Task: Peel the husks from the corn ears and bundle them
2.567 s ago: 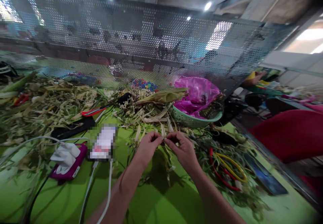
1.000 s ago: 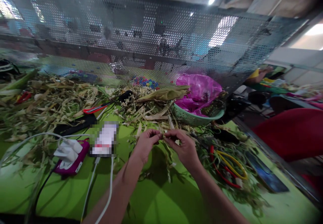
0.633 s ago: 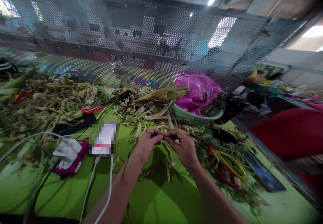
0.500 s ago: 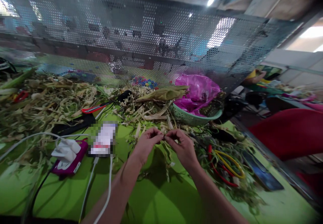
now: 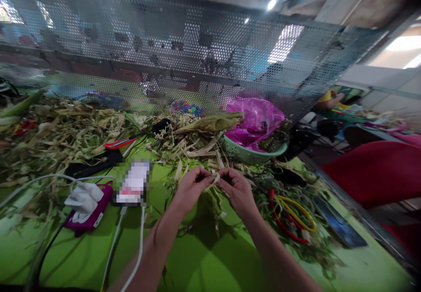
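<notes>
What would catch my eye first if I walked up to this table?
Probably the two bare hands at the centre, the left hand and right hand pinching a pale leaf strip between them above the bright green table. Behind them a heap of dried husks sprawls across the left, and a vivid pink bag sits in a green basket to the right, before a perforated metal screen.

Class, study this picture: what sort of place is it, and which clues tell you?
Probably a handcraft workshop: a green worktable littered with dried husk strips, a perforated metal screen behind it, and the left hand and right hand pinching one pale strip.
</notes>
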{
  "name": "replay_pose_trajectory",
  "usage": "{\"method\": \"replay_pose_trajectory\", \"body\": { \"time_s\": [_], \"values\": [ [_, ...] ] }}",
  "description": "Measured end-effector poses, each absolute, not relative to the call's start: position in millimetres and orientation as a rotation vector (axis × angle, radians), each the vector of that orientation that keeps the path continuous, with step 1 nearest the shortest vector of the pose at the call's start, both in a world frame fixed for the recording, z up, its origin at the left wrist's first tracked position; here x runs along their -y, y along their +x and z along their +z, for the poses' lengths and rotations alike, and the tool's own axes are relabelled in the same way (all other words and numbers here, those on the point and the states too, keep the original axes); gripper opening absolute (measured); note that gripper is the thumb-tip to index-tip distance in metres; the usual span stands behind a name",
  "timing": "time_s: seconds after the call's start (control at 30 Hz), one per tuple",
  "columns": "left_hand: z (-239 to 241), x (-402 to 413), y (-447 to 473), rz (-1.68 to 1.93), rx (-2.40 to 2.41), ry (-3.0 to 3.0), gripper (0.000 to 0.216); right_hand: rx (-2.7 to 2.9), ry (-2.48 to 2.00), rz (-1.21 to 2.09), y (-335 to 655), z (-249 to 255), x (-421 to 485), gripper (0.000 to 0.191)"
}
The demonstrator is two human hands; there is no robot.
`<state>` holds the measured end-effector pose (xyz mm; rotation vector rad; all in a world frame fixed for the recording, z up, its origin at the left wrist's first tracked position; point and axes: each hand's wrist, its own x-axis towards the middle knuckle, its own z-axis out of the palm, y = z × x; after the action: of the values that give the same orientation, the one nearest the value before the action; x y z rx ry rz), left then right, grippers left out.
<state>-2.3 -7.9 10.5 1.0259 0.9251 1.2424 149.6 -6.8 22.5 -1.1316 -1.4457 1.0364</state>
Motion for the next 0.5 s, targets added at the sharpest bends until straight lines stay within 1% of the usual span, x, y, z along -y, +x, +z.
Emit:
{"method": "replay_pose_trajectory", "body": {
  "time_s": [0.1, 0.2, 0.5],
  "values": [
    [10.0, 8.5, 1.7, 1.273, -0.871, 0.9, 0.031, 1.313, -1.097, 1.097, 144.4, 22.7, 8.7, 0.022],
    [8.9, 8.7, 3.5, 1.318, -0.851, 0.883, 0.03, 1.262, -1.063, 1.098, 139.8, 21.9, 10.2, 0.023],
    [8.8, 7.5, 0.7, 1.296, -0.892, 1.017, 0.02, 1.404, -1.134, 1.02, 142.1, 27.1, 9.3, 0.026]
  ]
}}
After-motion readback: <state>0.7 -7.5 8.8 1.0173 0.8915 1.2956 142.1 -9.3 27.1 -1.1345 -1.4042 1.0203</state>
